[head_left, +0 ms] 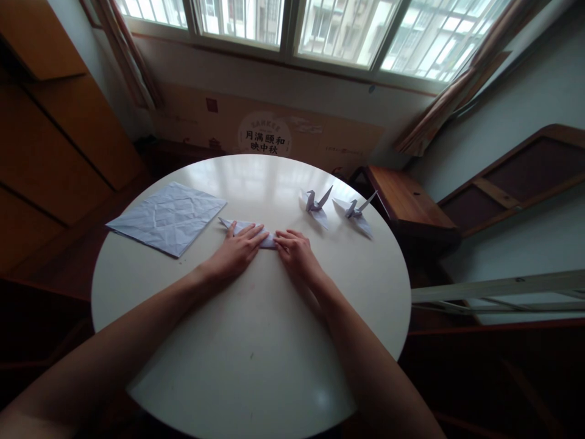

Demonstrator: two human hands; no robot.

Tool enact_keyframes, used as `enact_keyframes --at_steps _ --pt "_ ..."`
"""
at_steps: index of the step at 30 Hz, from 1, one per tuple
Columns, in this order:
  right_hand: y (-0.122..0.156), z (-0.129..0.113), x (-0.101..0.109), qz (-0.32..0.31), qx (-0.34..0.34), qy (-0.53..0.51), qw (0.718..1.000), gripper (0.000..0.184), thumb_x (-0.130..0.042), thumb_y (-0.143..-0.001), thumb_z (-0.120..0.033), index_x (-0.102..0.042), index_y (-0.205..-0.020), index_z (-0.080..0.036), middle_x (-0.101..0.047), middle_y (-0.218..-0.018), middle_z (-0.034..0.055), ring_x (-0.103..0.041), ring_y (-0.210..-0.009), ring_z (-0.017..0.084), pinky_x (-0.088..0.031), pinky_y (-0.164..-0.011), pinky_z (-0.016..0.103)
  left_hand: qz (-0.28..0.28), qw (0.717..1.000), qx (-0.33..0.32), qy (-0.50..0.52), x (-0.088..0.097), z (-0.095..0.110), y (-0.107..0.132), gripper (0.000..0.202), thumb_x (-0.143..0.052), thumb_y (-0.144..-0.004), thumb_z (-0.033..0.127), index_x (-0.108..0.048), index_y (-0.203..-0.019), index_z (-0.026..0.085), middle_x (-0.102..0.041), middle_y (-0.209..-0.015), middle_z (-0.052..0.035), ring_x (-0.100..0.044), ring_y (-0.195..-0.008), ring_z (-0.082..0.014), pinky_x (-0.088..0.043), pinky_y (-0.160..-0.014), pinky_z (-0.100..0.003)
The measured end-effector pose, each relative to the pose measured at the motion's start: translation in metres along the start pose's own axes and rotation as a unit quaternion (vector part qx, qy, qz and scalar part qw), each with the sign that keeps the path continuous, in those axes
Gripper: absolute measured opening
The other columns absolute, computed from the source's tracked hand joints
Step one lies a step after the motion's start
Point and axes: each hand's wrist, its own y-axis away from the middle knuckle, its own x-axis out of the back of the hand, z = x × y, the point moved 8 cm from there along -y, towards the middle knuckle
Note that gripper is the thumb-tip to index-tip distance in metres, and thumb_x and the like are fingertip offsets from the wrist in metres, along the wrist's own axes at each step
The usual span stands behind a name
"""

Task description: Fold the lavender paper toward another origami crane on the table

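A narrow piece of folded white paper [267, 242] lies flat on the table, its pointed end toward the left. My left hand [240, 247] rests flat across it, fingers stretched out and pressing it down. At its right end my right hand [295, 249] has its fingers bent and pressed together on the paper's edge; part of that end is hidden beneath them. To the right stand two finished paper cranes: one crane [315, 204] nearer my hand, and another crane [355, 211] beside it.
A stack of creased white paper sheets [169, 216] lies at the left of the round white table [256, 366]. Behind the table, a printed cardboard panel [196, 119] leans under the windows. A wooden stool or bench [406, 195] stands beyond the right edge.
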Motion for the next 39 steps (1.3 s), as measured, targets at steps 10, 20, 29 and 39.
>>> enact_keyframes --at_steps 10,20,29,39 --pt "0.006 -0.001 -0.008 -0.040 -0.043 0.063 0.996 0.045 -0.048 -0.102 -0.017 -0.064 -0.143 -0.026 -0.054 -0.155 0.0108 -0.045 -0.143 0.033 -0.035 -0.118 0.052 -0.048 0.999 0.013 -0.008 -0.005 0.000 -0.002 0.050 -0.044 -0.107 0.035 -0.047 -0.156 0.024 -0.041 -0.163 -0.0148 -0.036 -0.154 -0.0343 -0.018 -0.123 -0.070" --pt "0.009 -0.012 -0.004 -0.128 -0.035 0.121 0.984 0.050 -0.043 -0.106 -0.029 -0.049 -0.156 -0.022 -0.042 -0.165 0.0119 -0.036 -0.151 0.035 -0.029 -0.123 0.050 -0.083 0.995 0.024 -0.056 -0.006 0.002 0.000 0.053 -0.035 -0.110 0.037 -0.040 -0.161 0.025 -0.035 -0.167 -0.0103 -0.030 -0.156 -0.0312 -0.018 -0.126 -0.065" --pt "0.009 -0.013 -0.005 -0.137 -0.036 0.131 0.981 0.051 -0.042 -0.107 -0.031 -0.047 -0.157 -0.021 -0.039 -0.166 0.0126 -0.035 -0.152 0.036 -0.028 -0.124 0.049 -0.078 0.995 0.017 -0.056 -0.007 0.001 0.000 0.053 -0.034 -0.110 0.037 -0.039 -0.161 0.024 -0.036 -0.166 -0.0095 -0.030 -0.156 -0.0312 -0.018 -0.125 -0.066" --pt "0.009 -0.014 -0.005 -0.136 -0.034 0.136 0.981 0.051 -0.042 -0.107 -0.031 -0.047 -0.157 -0.022 -0.039 -0.166 0.0124 -0.035 -0.152 0.034 -0.027 -0.124 0.048 -0.080 0.995 0.018 -0.057 -0.008 0.002 0.000 0.052 -0.034 -0.110 0.036 -0.040 -0.161 0.024 -0.036 -0.166 -0.0098 -0.030 -0.156 -0.0314 -0.019 -0.125 -0.067"
